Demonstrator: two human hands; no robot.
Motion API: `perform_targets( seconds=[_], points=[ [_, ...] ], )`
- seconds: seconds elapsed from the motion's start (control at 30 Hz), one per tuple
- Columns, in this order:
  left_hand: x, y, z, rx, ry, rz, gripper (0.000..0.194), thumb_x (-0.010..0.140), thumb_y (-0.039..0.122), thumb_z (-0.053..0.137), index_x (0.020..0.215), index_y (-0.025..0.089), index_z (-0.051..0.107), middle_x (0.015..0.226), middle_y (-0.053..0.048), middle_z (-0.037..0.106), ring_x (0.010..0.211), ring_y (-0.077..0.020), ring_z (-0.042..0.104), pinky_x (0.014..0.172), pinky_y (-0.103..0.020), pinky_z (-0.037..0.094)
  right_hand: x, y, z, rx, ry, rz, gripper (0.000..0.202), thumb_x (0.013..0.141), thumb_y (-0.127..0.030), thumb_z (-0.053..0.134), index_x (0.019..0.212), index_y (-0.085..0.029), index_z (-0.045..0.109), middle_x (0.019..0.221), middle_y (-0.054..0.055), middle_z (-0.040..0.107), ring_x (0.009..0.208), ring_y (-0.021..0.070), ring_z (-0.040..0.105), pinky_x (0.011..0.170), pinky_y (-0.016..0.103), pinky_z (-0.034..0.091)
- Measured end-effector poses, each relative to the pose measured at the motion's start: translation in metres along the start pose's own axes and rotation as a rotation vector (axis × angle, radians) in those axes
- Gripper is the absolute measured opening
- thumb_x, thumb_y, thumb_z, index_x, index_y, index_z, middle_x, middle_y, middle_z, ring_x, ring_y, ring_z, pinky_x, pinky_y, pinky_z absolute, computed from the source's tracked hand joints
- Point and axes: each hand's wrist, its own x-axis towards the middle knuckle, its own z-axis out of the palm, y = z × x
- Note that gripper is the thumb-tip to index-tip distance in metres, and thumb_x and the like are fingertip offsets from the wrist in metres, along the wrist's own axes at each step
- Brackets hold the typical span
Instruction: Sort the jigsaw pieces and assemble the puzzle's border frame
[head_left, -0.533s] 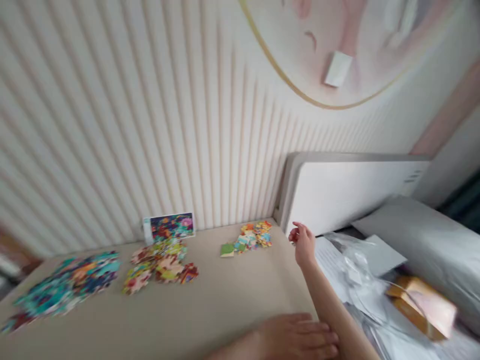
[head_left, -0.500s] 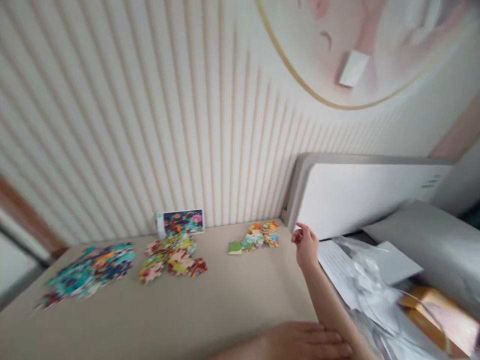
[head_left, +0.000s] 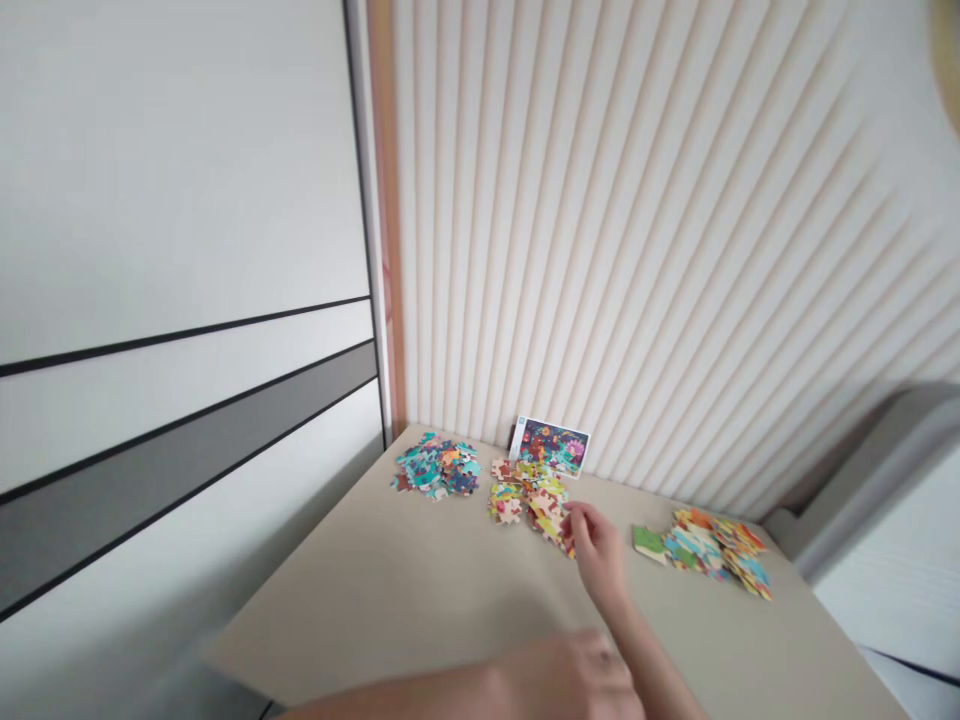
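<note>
My right hand [head_left: 598,550] is at the right edge of the middle pile of jigsaw puzzle pieces [head_left: 541,500], its fingers curled together. Whether a piece is between the fingertips is hidden. My left hand [head_left: 581,675] is low in the view beside my right forearm, blurred, so its fingers are unclear. Behind the middle pile a puzzle picture card [head_left: 553,445] leans on the wall. A mostly teal and blue pile of pieces [head_left: 437,467] lies to the left. Orange, pale blue and yellow pieces [head_left: 709,545] lie to the right, next to a green piece [head_left: 649,543].
The beige tabletop [head_left: 420,600] meets a ribbed, padded wall [head_left: 555,220] at the back. A white cabinet with dark stripes [head_left: 187,240] stands to the left. A grey-edged white panel [head_left: 900,560] rises at the right.
The view has swung left, bringing the cabinet in and taking the papers and bags out. My right hand has moved from the table's right side to the middle pile, its fingers curling.
</note>
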Motion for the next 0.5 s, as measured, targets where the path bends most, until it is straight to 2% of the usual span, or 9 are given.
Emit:
perform_targets(
  seconds=[0.07,0.13,0.17,0.23,0.3,0.4,0.5],
  points=[
    [-0.050,-0.042,-0.008,0.026,0.124,-0.312,0.021,0.097,0.038,0.061,0.109,0.022,0.069,0.098,-0.007,0.069,0.094,-0.0215,0.064,0.087,-0.038,0.055,-0.007,0.003,0.029,-0.230,-0.113,-0.138,0.033,0.102,-0.040,0.050,0.102,-0.020,0.075,0.085,0.007,0.074,0.075,0.0217,0.070,0.065,0.031,0.055],
    [-0.098,-0.083,-0.012,0.091,0.157,-0.731,0.020,0.098,0.031,0.058,0.114,0.024,0.068,0.105,-0.005,0.069,0.104,-0.0211,0.063,0.099,-0.037,0.050,-0.014,0.004,0.057,-0.434,-0.190,-0.318,0.026,0.100,-0.027,0.050,0.106,-0.022,0.076,0.101,0.010,0.075,0.095,0.0250,0.071,0.084,0.038,0.058],
    [-0.120,-0.101,-0.011,0.118,0.164,-0.844,0.026,0.098,0.028,0.056,0.122,0.024,0.066,0.114,-0.008,0.068,0.113,-0.0243,0.062,0.104,-0.042,0.048,-0.016,0.005,0.069,-0.526,-0.217,-0.403,0.027,0.098,-0.022,0.051,0.109,-0.023,0.075,0.109,0.011,0.074,0.104,0.0266,0.069,0.092,0.041,0.056],
    [-0.156,-0.130,-0.004,0.152,0.180,-0.974,0.043,0.096,0.026,0.058,0.139,0.022,0.057,0.139,-0.015,0.059,0.135,-0.0339,0.050,0.115,-0.055,0.038,-0.019,0.007,0.089,-0.679,-0.256,-0.523,0.031,0.094,-0.015,0.053,0.116,-0.024,0.074,0.124,0.013,0.070,0.119,0.0293,0.063,0.103,0.048,0.051],
    [-0.180,-0.147,0.008,0.173,0.183,-1.066,0.052,0.095,0.030,0.061,0.146,0.023,0.053,0.155,-0.017,0.046,0.147,-0.0400,0.036,0.119,-0.063,0.027,-0.020,0.009,0.099,-0.780,-0.300,-0.565,0.032,0.093,-0.014,0.056,0.117,-0.025,0.074,0.134,0.013,0.066,0.128,0.0304,0.058,0.109,0.050,0.048],
    [-0.195,-0.154,0.027,0.182,0.175,-1.141,0.053,0.097,0.038,0.060,0.148,0.026,0.053,0.160,-0.016,0.042,0.149,-0.0420,0.034,0.119,-0.066,0.026,-0.018,0.012,0.098,-0.858,-0.313,-0.531,0.029,0.096,-0.017,0.056,0.116,-0.027,0.075,0.139,0.010,0.064,0.132,0.0291,0.055,0.114,0.050,0.044],
    [-0.198,-0.152,0.034,0.185,0.164,-1.157,0.050,0.098,0.042,0.057,0.147,0.030,0.055,0.160,-0.012,0.043,0.149,-0.0386,0.035,0.120,-0.062,0.029,-0.021,0.015,0.094,-0.927,-0.243,-0.485,0.029,0.097,-0.020,0.057,0.120,-0.025,0.074,0.143,0.011,0.062,0.136,0.0300,0.053,0.118,0.052,0.039]
  ],
)
